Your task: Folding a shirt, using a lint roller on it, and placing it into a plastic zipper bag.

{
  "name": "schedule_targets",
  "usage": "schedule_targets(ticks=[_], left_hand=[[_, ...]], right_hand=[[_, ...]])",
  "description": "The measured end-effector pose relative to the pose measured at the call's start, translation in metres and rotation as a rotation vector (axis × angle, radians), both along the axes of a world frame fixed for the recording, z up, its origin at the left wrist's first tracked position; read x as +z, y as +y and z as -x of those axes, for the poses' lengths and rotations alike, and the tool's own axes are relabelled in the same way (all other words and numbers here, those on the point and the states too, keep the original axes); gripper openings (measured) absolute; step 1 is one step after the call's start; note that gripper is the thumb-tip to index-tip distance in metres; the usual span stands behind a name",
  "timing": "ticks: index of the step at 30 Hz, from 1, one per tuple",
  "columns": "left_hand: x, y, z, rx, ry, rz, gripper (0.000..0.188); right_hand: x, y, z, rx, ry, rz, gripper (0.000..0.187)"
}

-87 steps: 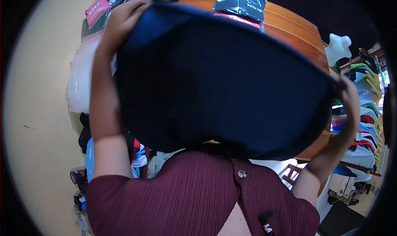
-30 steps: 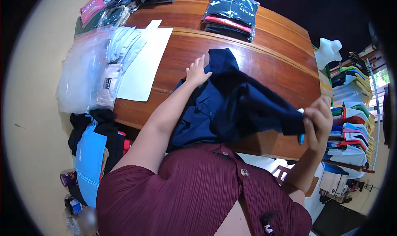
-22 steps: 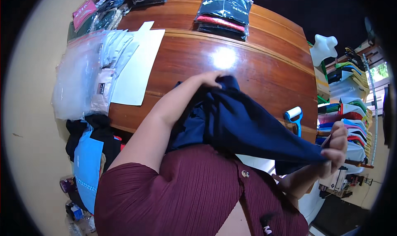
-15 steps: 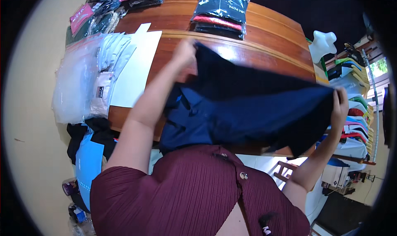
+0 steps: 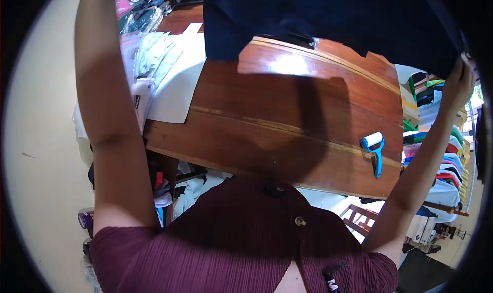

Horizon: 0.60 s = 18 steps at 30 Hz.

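Right hand [image 5: 459, 85] is pinching dark navy garment [image 5: 318, 15] by its edge, fingers closed; left hand is sitting past the top edge, grip can't tell. Smooth cloth is hanging, uneven-hemmed, above glossy wooden table [image 5: 246, 144]. Blue-handled roller [image 5: 379, 159] is lying near the table's right edge.

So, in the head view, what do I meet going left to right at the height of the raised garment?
Left forearm → pale items in clear plastic → white sheet → navy garment → right hand, fingers on the garment's edge.
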<state>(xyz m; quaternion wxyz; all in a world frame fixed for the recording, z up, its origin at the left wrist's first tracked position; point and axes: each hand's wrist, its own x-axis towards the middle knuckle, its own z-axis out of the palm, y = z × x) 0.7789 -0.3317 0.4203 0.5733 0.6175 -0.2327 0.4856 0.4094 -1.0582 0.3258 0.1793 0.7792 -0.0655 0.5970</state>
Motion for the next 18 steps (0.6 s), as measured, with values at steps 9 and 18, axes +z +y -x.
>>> schedule_targets(ticks=[9,18], left_hand=[[-0.3,-0.029,0.302,0.453,0.309,-0.584,0.03],[-0.423,-0.024,0.385,0.051,1.177,-0.944,0.042]], right_hand=[[-0.25,0.113,0.109,0.236,0.557,-0.292,0.035],[-0.356,0.147,0.164,0.123,1.094,-0.647,0.028]])
